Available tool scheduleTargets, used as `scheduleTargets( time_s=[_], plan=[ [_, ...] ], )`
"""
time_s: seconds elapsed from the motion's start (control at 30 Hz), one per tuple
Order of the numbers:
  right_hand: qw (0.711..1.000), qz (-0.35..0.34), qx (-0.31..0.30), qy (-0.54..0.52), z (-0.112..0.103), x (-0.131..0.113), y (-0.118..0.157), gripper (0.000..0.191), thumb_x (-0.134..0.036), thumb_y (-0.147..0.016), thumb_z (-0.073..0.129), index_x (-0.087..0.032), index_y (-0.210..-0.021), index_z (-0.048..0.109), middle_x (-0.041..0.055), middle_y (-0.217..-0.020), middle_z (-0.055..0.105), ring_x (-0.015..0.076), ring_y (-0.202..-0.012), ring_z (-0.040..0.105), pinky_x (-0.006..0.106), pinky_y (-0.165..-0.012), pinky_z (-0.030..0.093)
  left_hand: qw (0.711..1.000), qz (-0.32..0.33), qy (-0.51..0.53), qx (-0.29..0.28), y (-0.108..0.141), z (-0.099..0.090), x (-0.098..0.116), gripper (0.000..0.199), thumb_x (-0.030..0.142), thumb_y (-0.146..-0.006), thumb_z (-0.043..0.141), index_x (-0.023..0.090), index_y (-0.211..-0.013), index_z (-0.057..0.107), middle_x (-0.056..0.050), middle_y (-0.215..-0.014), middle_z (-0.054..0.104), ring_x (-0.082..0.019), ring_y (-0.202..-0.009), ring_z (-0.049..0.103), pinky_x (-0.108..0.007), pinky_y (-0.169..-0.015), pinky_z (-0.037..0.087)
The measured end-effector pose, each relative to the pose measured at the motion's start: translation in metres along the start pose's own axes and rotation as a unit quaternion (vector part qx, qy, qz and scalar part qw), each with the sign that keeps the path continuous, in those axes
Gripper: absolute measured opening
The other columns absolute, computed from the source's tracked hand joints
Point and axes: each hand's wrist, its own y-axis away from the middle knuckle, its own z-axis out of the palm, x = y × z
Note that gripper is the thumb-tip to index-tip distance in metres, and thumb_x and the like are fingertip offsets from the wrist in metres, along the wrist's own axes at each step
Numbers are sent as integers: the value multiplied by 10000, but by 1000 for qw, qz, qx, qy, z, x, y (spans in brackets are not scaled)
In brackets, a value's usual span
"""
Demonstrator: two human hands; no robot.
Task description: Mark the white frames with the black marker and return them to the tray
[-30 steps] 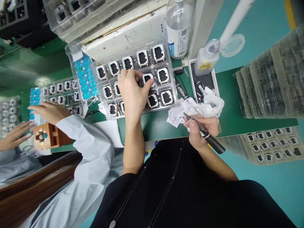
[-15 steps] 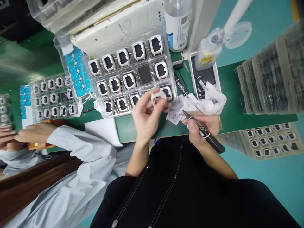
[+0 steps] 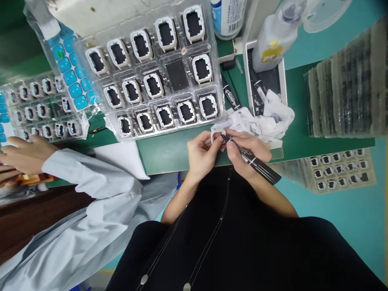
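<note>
My left hand (image 3: 201, 157) pinches a small white frame (image 3: 214, 133) between thumb and fingers, near the front edge of the green table. In my right hand (image 3: 250, 155) is a black marker (image 3: 257, 165), its tip end at the frame; the exact contact is hidden by my fingers. Above my hands lies a clear plastic tray (image 3: 178, 52) holding several white frames with dark openings. One compartment (image 3: 176, 75) in its middle row holds no frame. A crumpled, stained white cloth (image 3: 269, 121) rests just beyond my right hand.
Another black marker (image 3: 230, 95) lies beside a white box (image 3: 284, 87) with a bottle (image 3: 274, 38) in it. Stacked trays (image 3: 348, 89) stand at the right. At the left, a co-worker's hand (image 3: 30, 155) is near another tray (image 3: 42, 109) of frames.
The white frame in my left hand has come away from the tray towards me, and the marker has met it there. The view has shifted, and the co-worker's hand has lifted a little.
</note>
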Motion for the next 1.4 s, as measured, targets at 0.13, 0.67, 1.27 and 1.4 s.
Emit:
scheduleTargets(
  time_s=[0.13, 0.67, 1.27, 1.4],
  plan=[
    [1000, 9, -8, 18, -1, -5, -3, 260, -166, -1033, 849, -329, -1228, 792, -15, -1073, 937, 286, -1057, 966, 385, -890, 830, 999, 10, -33, -5, 2, -1, -3, 502, 679, -963, 989, 197, -931, 857, -21, -824, 829, -153, -746, 785, -249, -700, 644],
    [999, 22, -9, 37, -3, -10, -4, 204, -157, -1019, 866, -301, -1149, 803, -1, -1099, 944, 255, -1039, 963, 339, -923, 820, 990, 23, -135, 14, 6, -3, -3, 528, 716, -1003, 903, 208, -889, 819, 28, -691, 616, -119, -636, 494, -251, -606, 438],
    [998, 8, -17, 68, -4, -9, -5, 182, -176, -1031, 848, -315, -1142, 808, -12, -1065, 940, 255, -990, 961, 361, -882, 836, 971, 83, -223, 14, 11, -4, -5, 386, 565, -1112, 812, 219, -944, 835, 34, -688, 652, -113, -580, 495, -272, -594, 407],
    [997, -7, 6, 73, -1, -7, -4, 155, -184, -1052, 824, -303, -1146, 794, -15, -1019, 931, 250, -959, 961, 343, -846, 830, 969, 98, -227, 14, 12, -4, -5, 338, 518, -1120, 820, 220, -964, 845, 33, -714, 687, -108, -593, 530, -266, -612, 430]
  ],
)
